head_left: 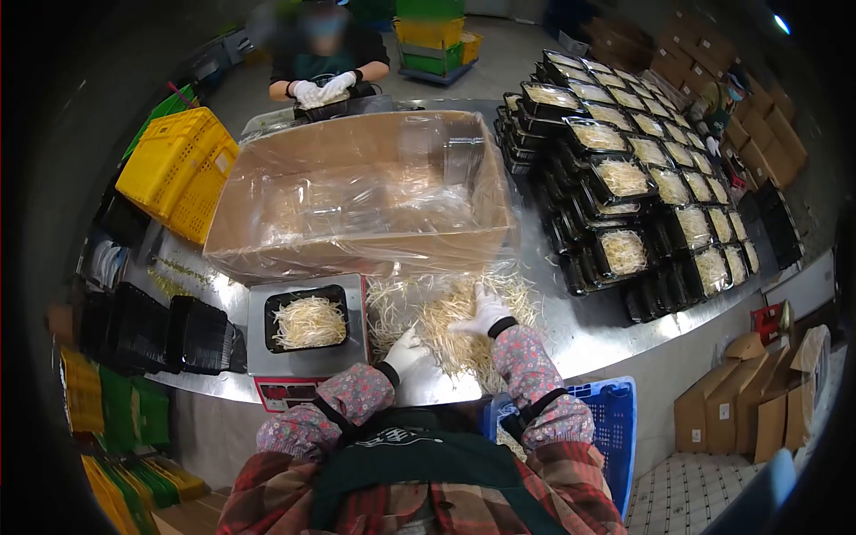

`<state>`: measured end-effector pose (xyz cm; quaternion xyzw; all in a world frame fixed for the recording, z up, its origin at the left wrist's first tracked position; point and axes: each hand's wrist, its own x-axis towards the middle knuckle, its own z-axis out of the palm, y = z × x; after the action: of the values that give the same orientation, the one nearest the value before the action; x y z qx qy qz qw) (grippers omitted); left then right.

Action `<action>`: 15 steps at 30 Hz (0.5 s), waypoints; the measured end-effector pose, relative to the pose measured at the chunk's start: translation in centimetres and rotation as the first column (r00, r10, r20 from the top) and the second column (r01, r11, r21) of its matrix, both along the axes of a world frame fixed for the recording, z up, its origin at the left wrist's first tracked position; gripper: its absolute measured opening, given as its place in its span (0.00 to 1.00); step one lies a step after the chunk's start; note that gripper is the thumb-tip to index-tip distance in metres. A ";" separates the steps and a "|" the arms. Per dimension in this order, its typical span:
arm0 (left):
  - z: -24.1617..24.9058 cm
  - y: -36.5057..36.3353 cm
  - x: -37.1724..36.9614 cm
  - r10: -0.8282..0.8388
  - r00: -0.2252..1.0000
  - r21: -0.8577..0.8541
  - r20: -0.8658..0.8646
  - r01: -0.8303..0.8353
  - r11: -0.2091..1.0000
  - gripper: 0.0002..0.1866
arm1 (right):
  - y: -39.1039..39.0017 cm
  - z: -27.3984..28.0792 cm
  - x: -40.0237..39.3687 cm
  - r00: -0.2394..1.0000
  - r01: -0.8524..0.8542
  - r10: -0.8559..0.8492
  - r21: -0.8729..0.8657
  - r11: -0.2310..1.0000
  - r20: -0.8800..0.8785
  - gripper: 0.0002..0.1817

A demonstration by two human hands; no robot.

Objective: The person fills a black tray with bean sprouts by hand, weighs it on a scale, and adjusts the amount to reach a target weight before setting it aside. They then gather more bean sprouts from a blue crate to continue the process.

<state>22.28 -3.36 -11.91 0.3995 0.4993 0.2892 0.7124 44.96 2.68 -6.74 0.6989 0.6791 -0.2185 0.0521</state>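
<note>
A loose pile of bean sprouts (450,325) is spread on the metal table in front of me. My right hand (488,314), in a white glove, rests on the right side of the pile with its fingers spread. At the pile's lower left edge is my left hand (407,351), also gloved, its fingers stretched forward and holding nothing that I can see. To its left, a black tray (269,341) filled with sprouts sits on a weighing scale (357,308). What lies beneath my right palm is hidden.
A large plastic-lined cardboard box (357,250) stands beyond the pile. Packed sprout trays (624,178) are stacked high at right, empty black trays (198,334) at left. A blue crate (615,428) is below the table edge. Across the table stands a co-worker (328,67) with gloved hands.
</note>
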 end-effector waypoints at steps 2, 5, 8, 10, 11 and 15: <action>-1.1 -0.3 -0.2 0.045 0.998 -0.112 0.038 -0.041 0.993 0.42 | -1.9 0.7 -2.9 0.980 -0.092 0.086 0.025 0.995 0.178 0.74; -3.7 -0.7 -1.0 -0.108 0.994 0.056 0.001 0.108 0.993 0.39 | -1.4 -1.0 -3.0 0.999 0.024 -0.024 -0.001 1.000 0.043 0.72; -2.0 -1.9 -2.4 -0.242 0.970 0.179 0.011 0.236 0.955 0.32 | -0.9 -2.8 -1.9 0.999 0.030 -0.029 0.087 0.996 -0.017 0.67; 0.2 -3.1 -3.6 -0.370 0.929 0.267 0.013 0.353 0.897 0.29 | -0.9 -3.0 -2.0 0.999 0.032 -0.031 0.081 0.996 -0.018 0.67; 1.3 -3.7 -4.2 -0.354 0.935 0.268 0.009 0.339 0.902 0.29 | -1.3 -3.0 -2.2 1.000 0.015 -0.014 0.083 0.996 -0.021 0.67; 6.1 -6.1 -7.7 -0.473 0.859 0.409 -0.194 0.509 0.757 0.27 | -1.3 -1.4 -3.0 0.999 0.010 -0.014 0.084 0.996 0.039 0.71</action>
<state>14.63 -9.42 -5.82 0.6799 0.3247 0.1828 0.6316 41.93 1.33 -8.18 0.7087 0.6823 -0.1761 0.0350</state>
